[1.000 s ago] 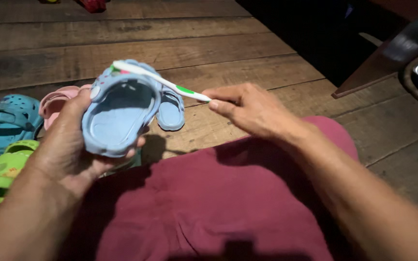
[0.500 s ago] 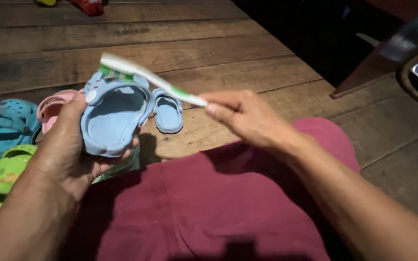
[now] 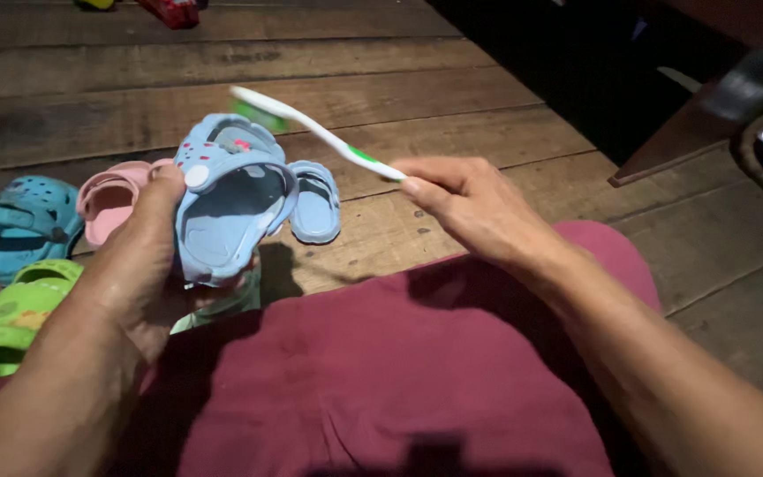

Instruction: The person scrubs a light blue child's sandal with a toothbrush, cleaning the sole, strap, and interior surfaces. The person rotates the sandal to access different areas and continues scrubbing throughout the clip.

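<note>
My left hand (image 3: 139, 265) grips a small light-blue clog (image 3: 227, 199) with its opening turned up toward me. My right hand (image 3: 474, 203) pinches the handle of a white and green toothbrush (image 3: 311, 132). The brush head is blurred and hangs just above the toe end of the held clog. A second light-blue clog (image 3: 315, 201) lies on the wooden floor (image 3: 90, 97) just behind the held one. My lap is covered by dark red cloth (image 3: 399, 380).
A pink clog (image 3: 108, 201) lies behind my left hand. Teal clogs (image 3: 19, 230) and green clogs (image 3: 6, 318) sit at the left edge. A red object (image 3: 171, 11) lies far back. Dark furniture (image 3: 708, 124) stands at the right.
The toothbrush has lifted off the clog's rim and its head now hovers above the toe end. My left hand has raised and tilted the clog a little.
</note>
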